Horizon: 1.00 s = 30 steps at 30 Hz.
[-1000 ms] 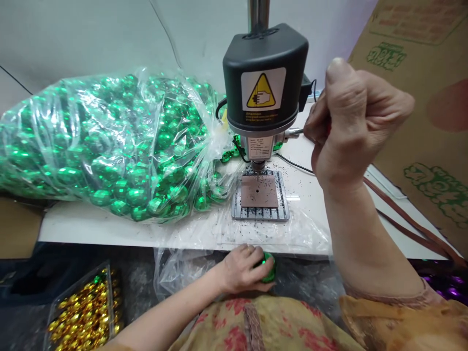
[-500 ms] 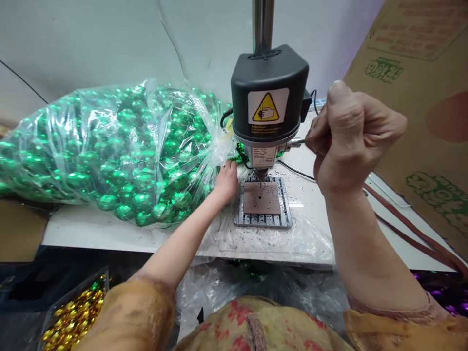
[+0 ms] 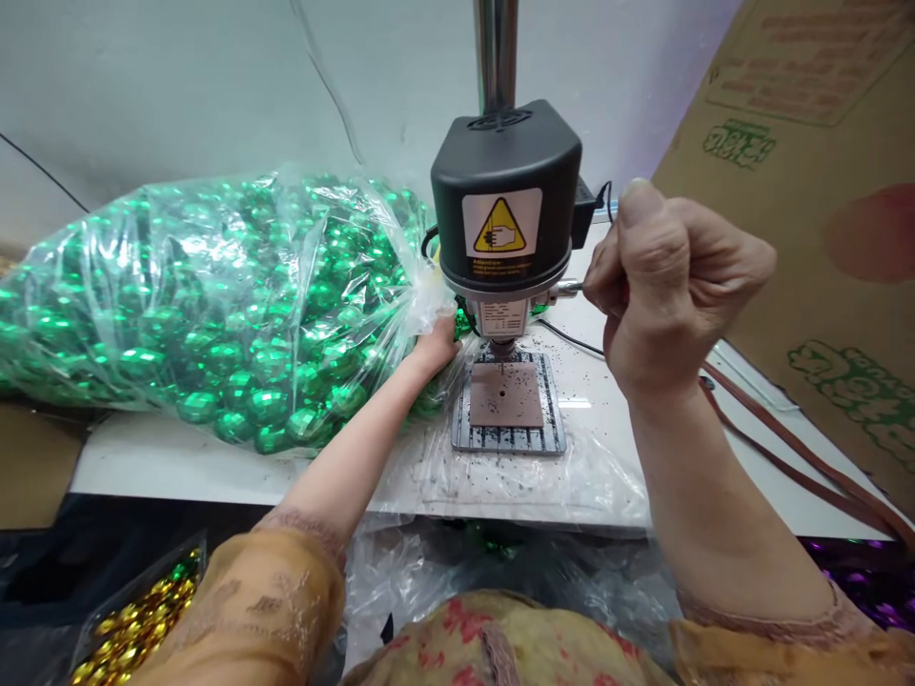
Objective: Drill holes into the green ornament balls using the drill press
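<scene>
A small black drill press with a yellow warning label stands over a slotted metal base. My right hand is closed around the drill press's feed handle on its right side. On the base lies a brown square board with a small dark hole; the chuck is above its far edge. My left hand reaches to the gathered neck of a clear plastic bag, beside shiny green beads behind the drill. Its fingertips are hidden.
Large green beads fill the bag on the left. Dark shavings are scattered around the base. A tall cardboard box and brown straps are at the right. Gold beads sit low left, purple beads low right.
My left hand has moved slightly left, its fingers now further behind the bag's neck. My right hand stays on the handle. The whole view has shifted a little.
</scene>
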### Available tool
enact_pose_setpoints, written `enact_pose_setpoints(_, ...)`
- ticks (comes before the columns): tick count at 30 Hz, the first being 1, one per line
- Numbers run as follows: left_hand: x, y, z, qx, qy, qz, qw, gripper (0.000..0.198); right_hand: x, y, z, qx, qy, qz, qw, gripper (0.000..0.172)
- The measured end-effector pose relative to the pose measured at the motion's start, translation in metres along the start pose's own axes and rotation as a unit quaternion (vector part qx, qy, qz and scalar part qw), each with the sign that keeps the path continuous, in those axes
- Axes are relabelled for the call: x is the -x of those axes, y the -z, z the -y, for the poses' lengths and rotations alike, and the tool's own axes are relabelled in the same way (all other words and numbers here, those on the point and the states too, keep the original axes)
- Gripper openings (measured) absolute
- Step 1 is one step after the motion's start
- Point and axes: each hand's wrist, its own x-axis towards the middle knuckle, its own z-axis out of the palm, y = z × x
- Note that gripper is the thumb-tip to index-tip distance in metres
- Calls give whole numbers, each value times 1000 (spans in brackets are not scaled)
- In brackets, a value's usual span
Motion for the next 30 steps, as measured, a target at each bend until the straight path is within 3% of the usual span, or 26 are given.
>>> enact_pose_setpoints(3, 28, 21, -3, -4, -11, 9, 1000, 48, 0, -1, -1, -23, 3, 2, 1000, 45)
enact_pose_setpoints(6, 66, 34, -10, 82, -49, -29, 995, 53, 0, -2, -3, -44, 15, -8, 999, 44)
enact_pose_setpoints(8, 89, 33, -15, 161, -64, -50, 984, 59, 0, -3, -4, -39, 19, -19, 999, 45)
enact_pose_setpoints(11, 111, 21, -21, 227, -90, -29, 969, 57, 0, -5, -4, -23, 15, -25, 999, 46)
enact_pose_setpoints(16, 116, 0, -23, 232, -138, -4, 963, 49, 0, -4, -3, -40, 19, -19, 999, 45)
enact_pose_setpoints(21, 113, -13, -24, 214, -102, -21, 971, 57, 0, -3, -3, -31, 18, -16, 999, 45)
enact_pose_setpoints(30, 107, -24, -40, 207, -98, -43, 972, 50, 0, -2, 1, 12, -2, -5, 1000, 52)
